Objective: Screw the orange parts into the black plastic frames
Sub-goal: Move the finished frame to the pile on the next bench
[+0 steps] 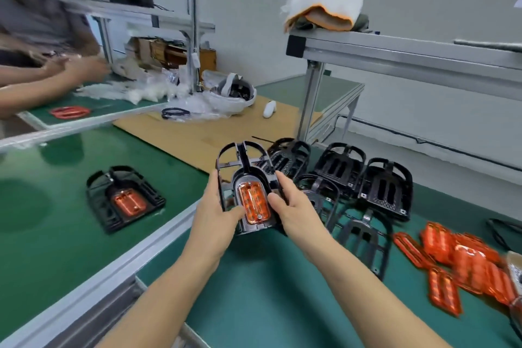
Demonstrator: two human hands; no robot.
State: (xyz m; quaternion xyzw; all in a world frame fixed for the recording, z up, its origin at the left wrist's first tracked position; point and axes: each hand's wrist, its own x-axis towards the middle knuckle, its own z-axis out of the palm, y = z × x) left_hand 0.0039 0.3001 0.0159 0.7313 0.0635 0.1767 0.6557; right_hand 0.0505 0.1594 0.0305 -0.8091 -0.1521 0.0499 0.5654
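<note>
I hold a black plastic frame (243,159) above the green table, with an orange part (254,202) seated in its middle. My left hand (215,207) grips the frame's left edge, thumb near the orange part. My right hand (291,206) grips its right edge, thumb touching the orange part. Another black frame with an orange part (124,200) lies flat on the green belt at the left. Several bare black frames (364,178) are stacked to the right. A heap of loose orange parts (463,260) lies at the far right.
An aluminium rail (113,260) divides the belt from my table. A cardboard sheet (203,133) lies behind, bearing a white headset (234,92) and a white controller (269,109). A metal shelf (395,54) with folded cloth stands at right. Another person's hands (70,68) work at upper left.
</note>
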